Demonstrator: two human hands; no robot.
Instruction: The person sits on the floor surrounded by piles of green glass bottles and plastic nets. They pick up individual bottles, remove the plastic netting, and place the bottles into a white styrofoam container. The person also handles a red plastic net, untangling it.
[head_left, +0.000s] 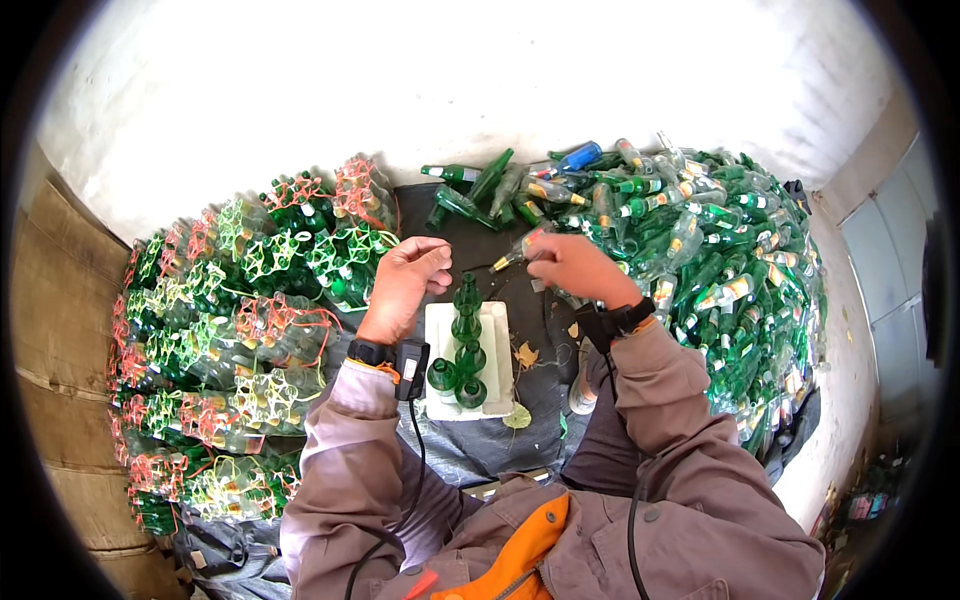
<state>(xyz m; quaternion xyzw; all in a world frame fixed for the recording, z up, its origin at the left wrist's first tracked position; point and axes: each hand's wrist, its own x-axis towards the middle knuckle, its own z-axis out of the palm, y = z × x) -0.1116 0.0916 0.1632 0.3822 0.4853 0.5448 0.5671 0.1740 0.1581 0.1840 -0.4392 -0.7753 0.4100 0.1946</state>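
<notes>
**Bright exp., wall point(480, 80) blown out**

Diffuse light, source dir. unclear. Wall near-pure white up top; lower R corner dim. Small glints on bottles point(725, 292). R hand point(582, 268) sl. soft. Fisheye bows brown panel point(62, 370) at L rim; black vignette all round.

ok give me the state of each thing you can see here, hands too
left hand: raised, fingers curled; anything thin in it is too small to tell
right hand: raised, fingers curled; grip unclear
green bottles on the slab: upright, grouped together
white slab: lying flat
bundled bottles: bound with red and yellow-green strands
loose bottles: heaped, unbound
dark sheet: spread out, wrinkled
</notes>
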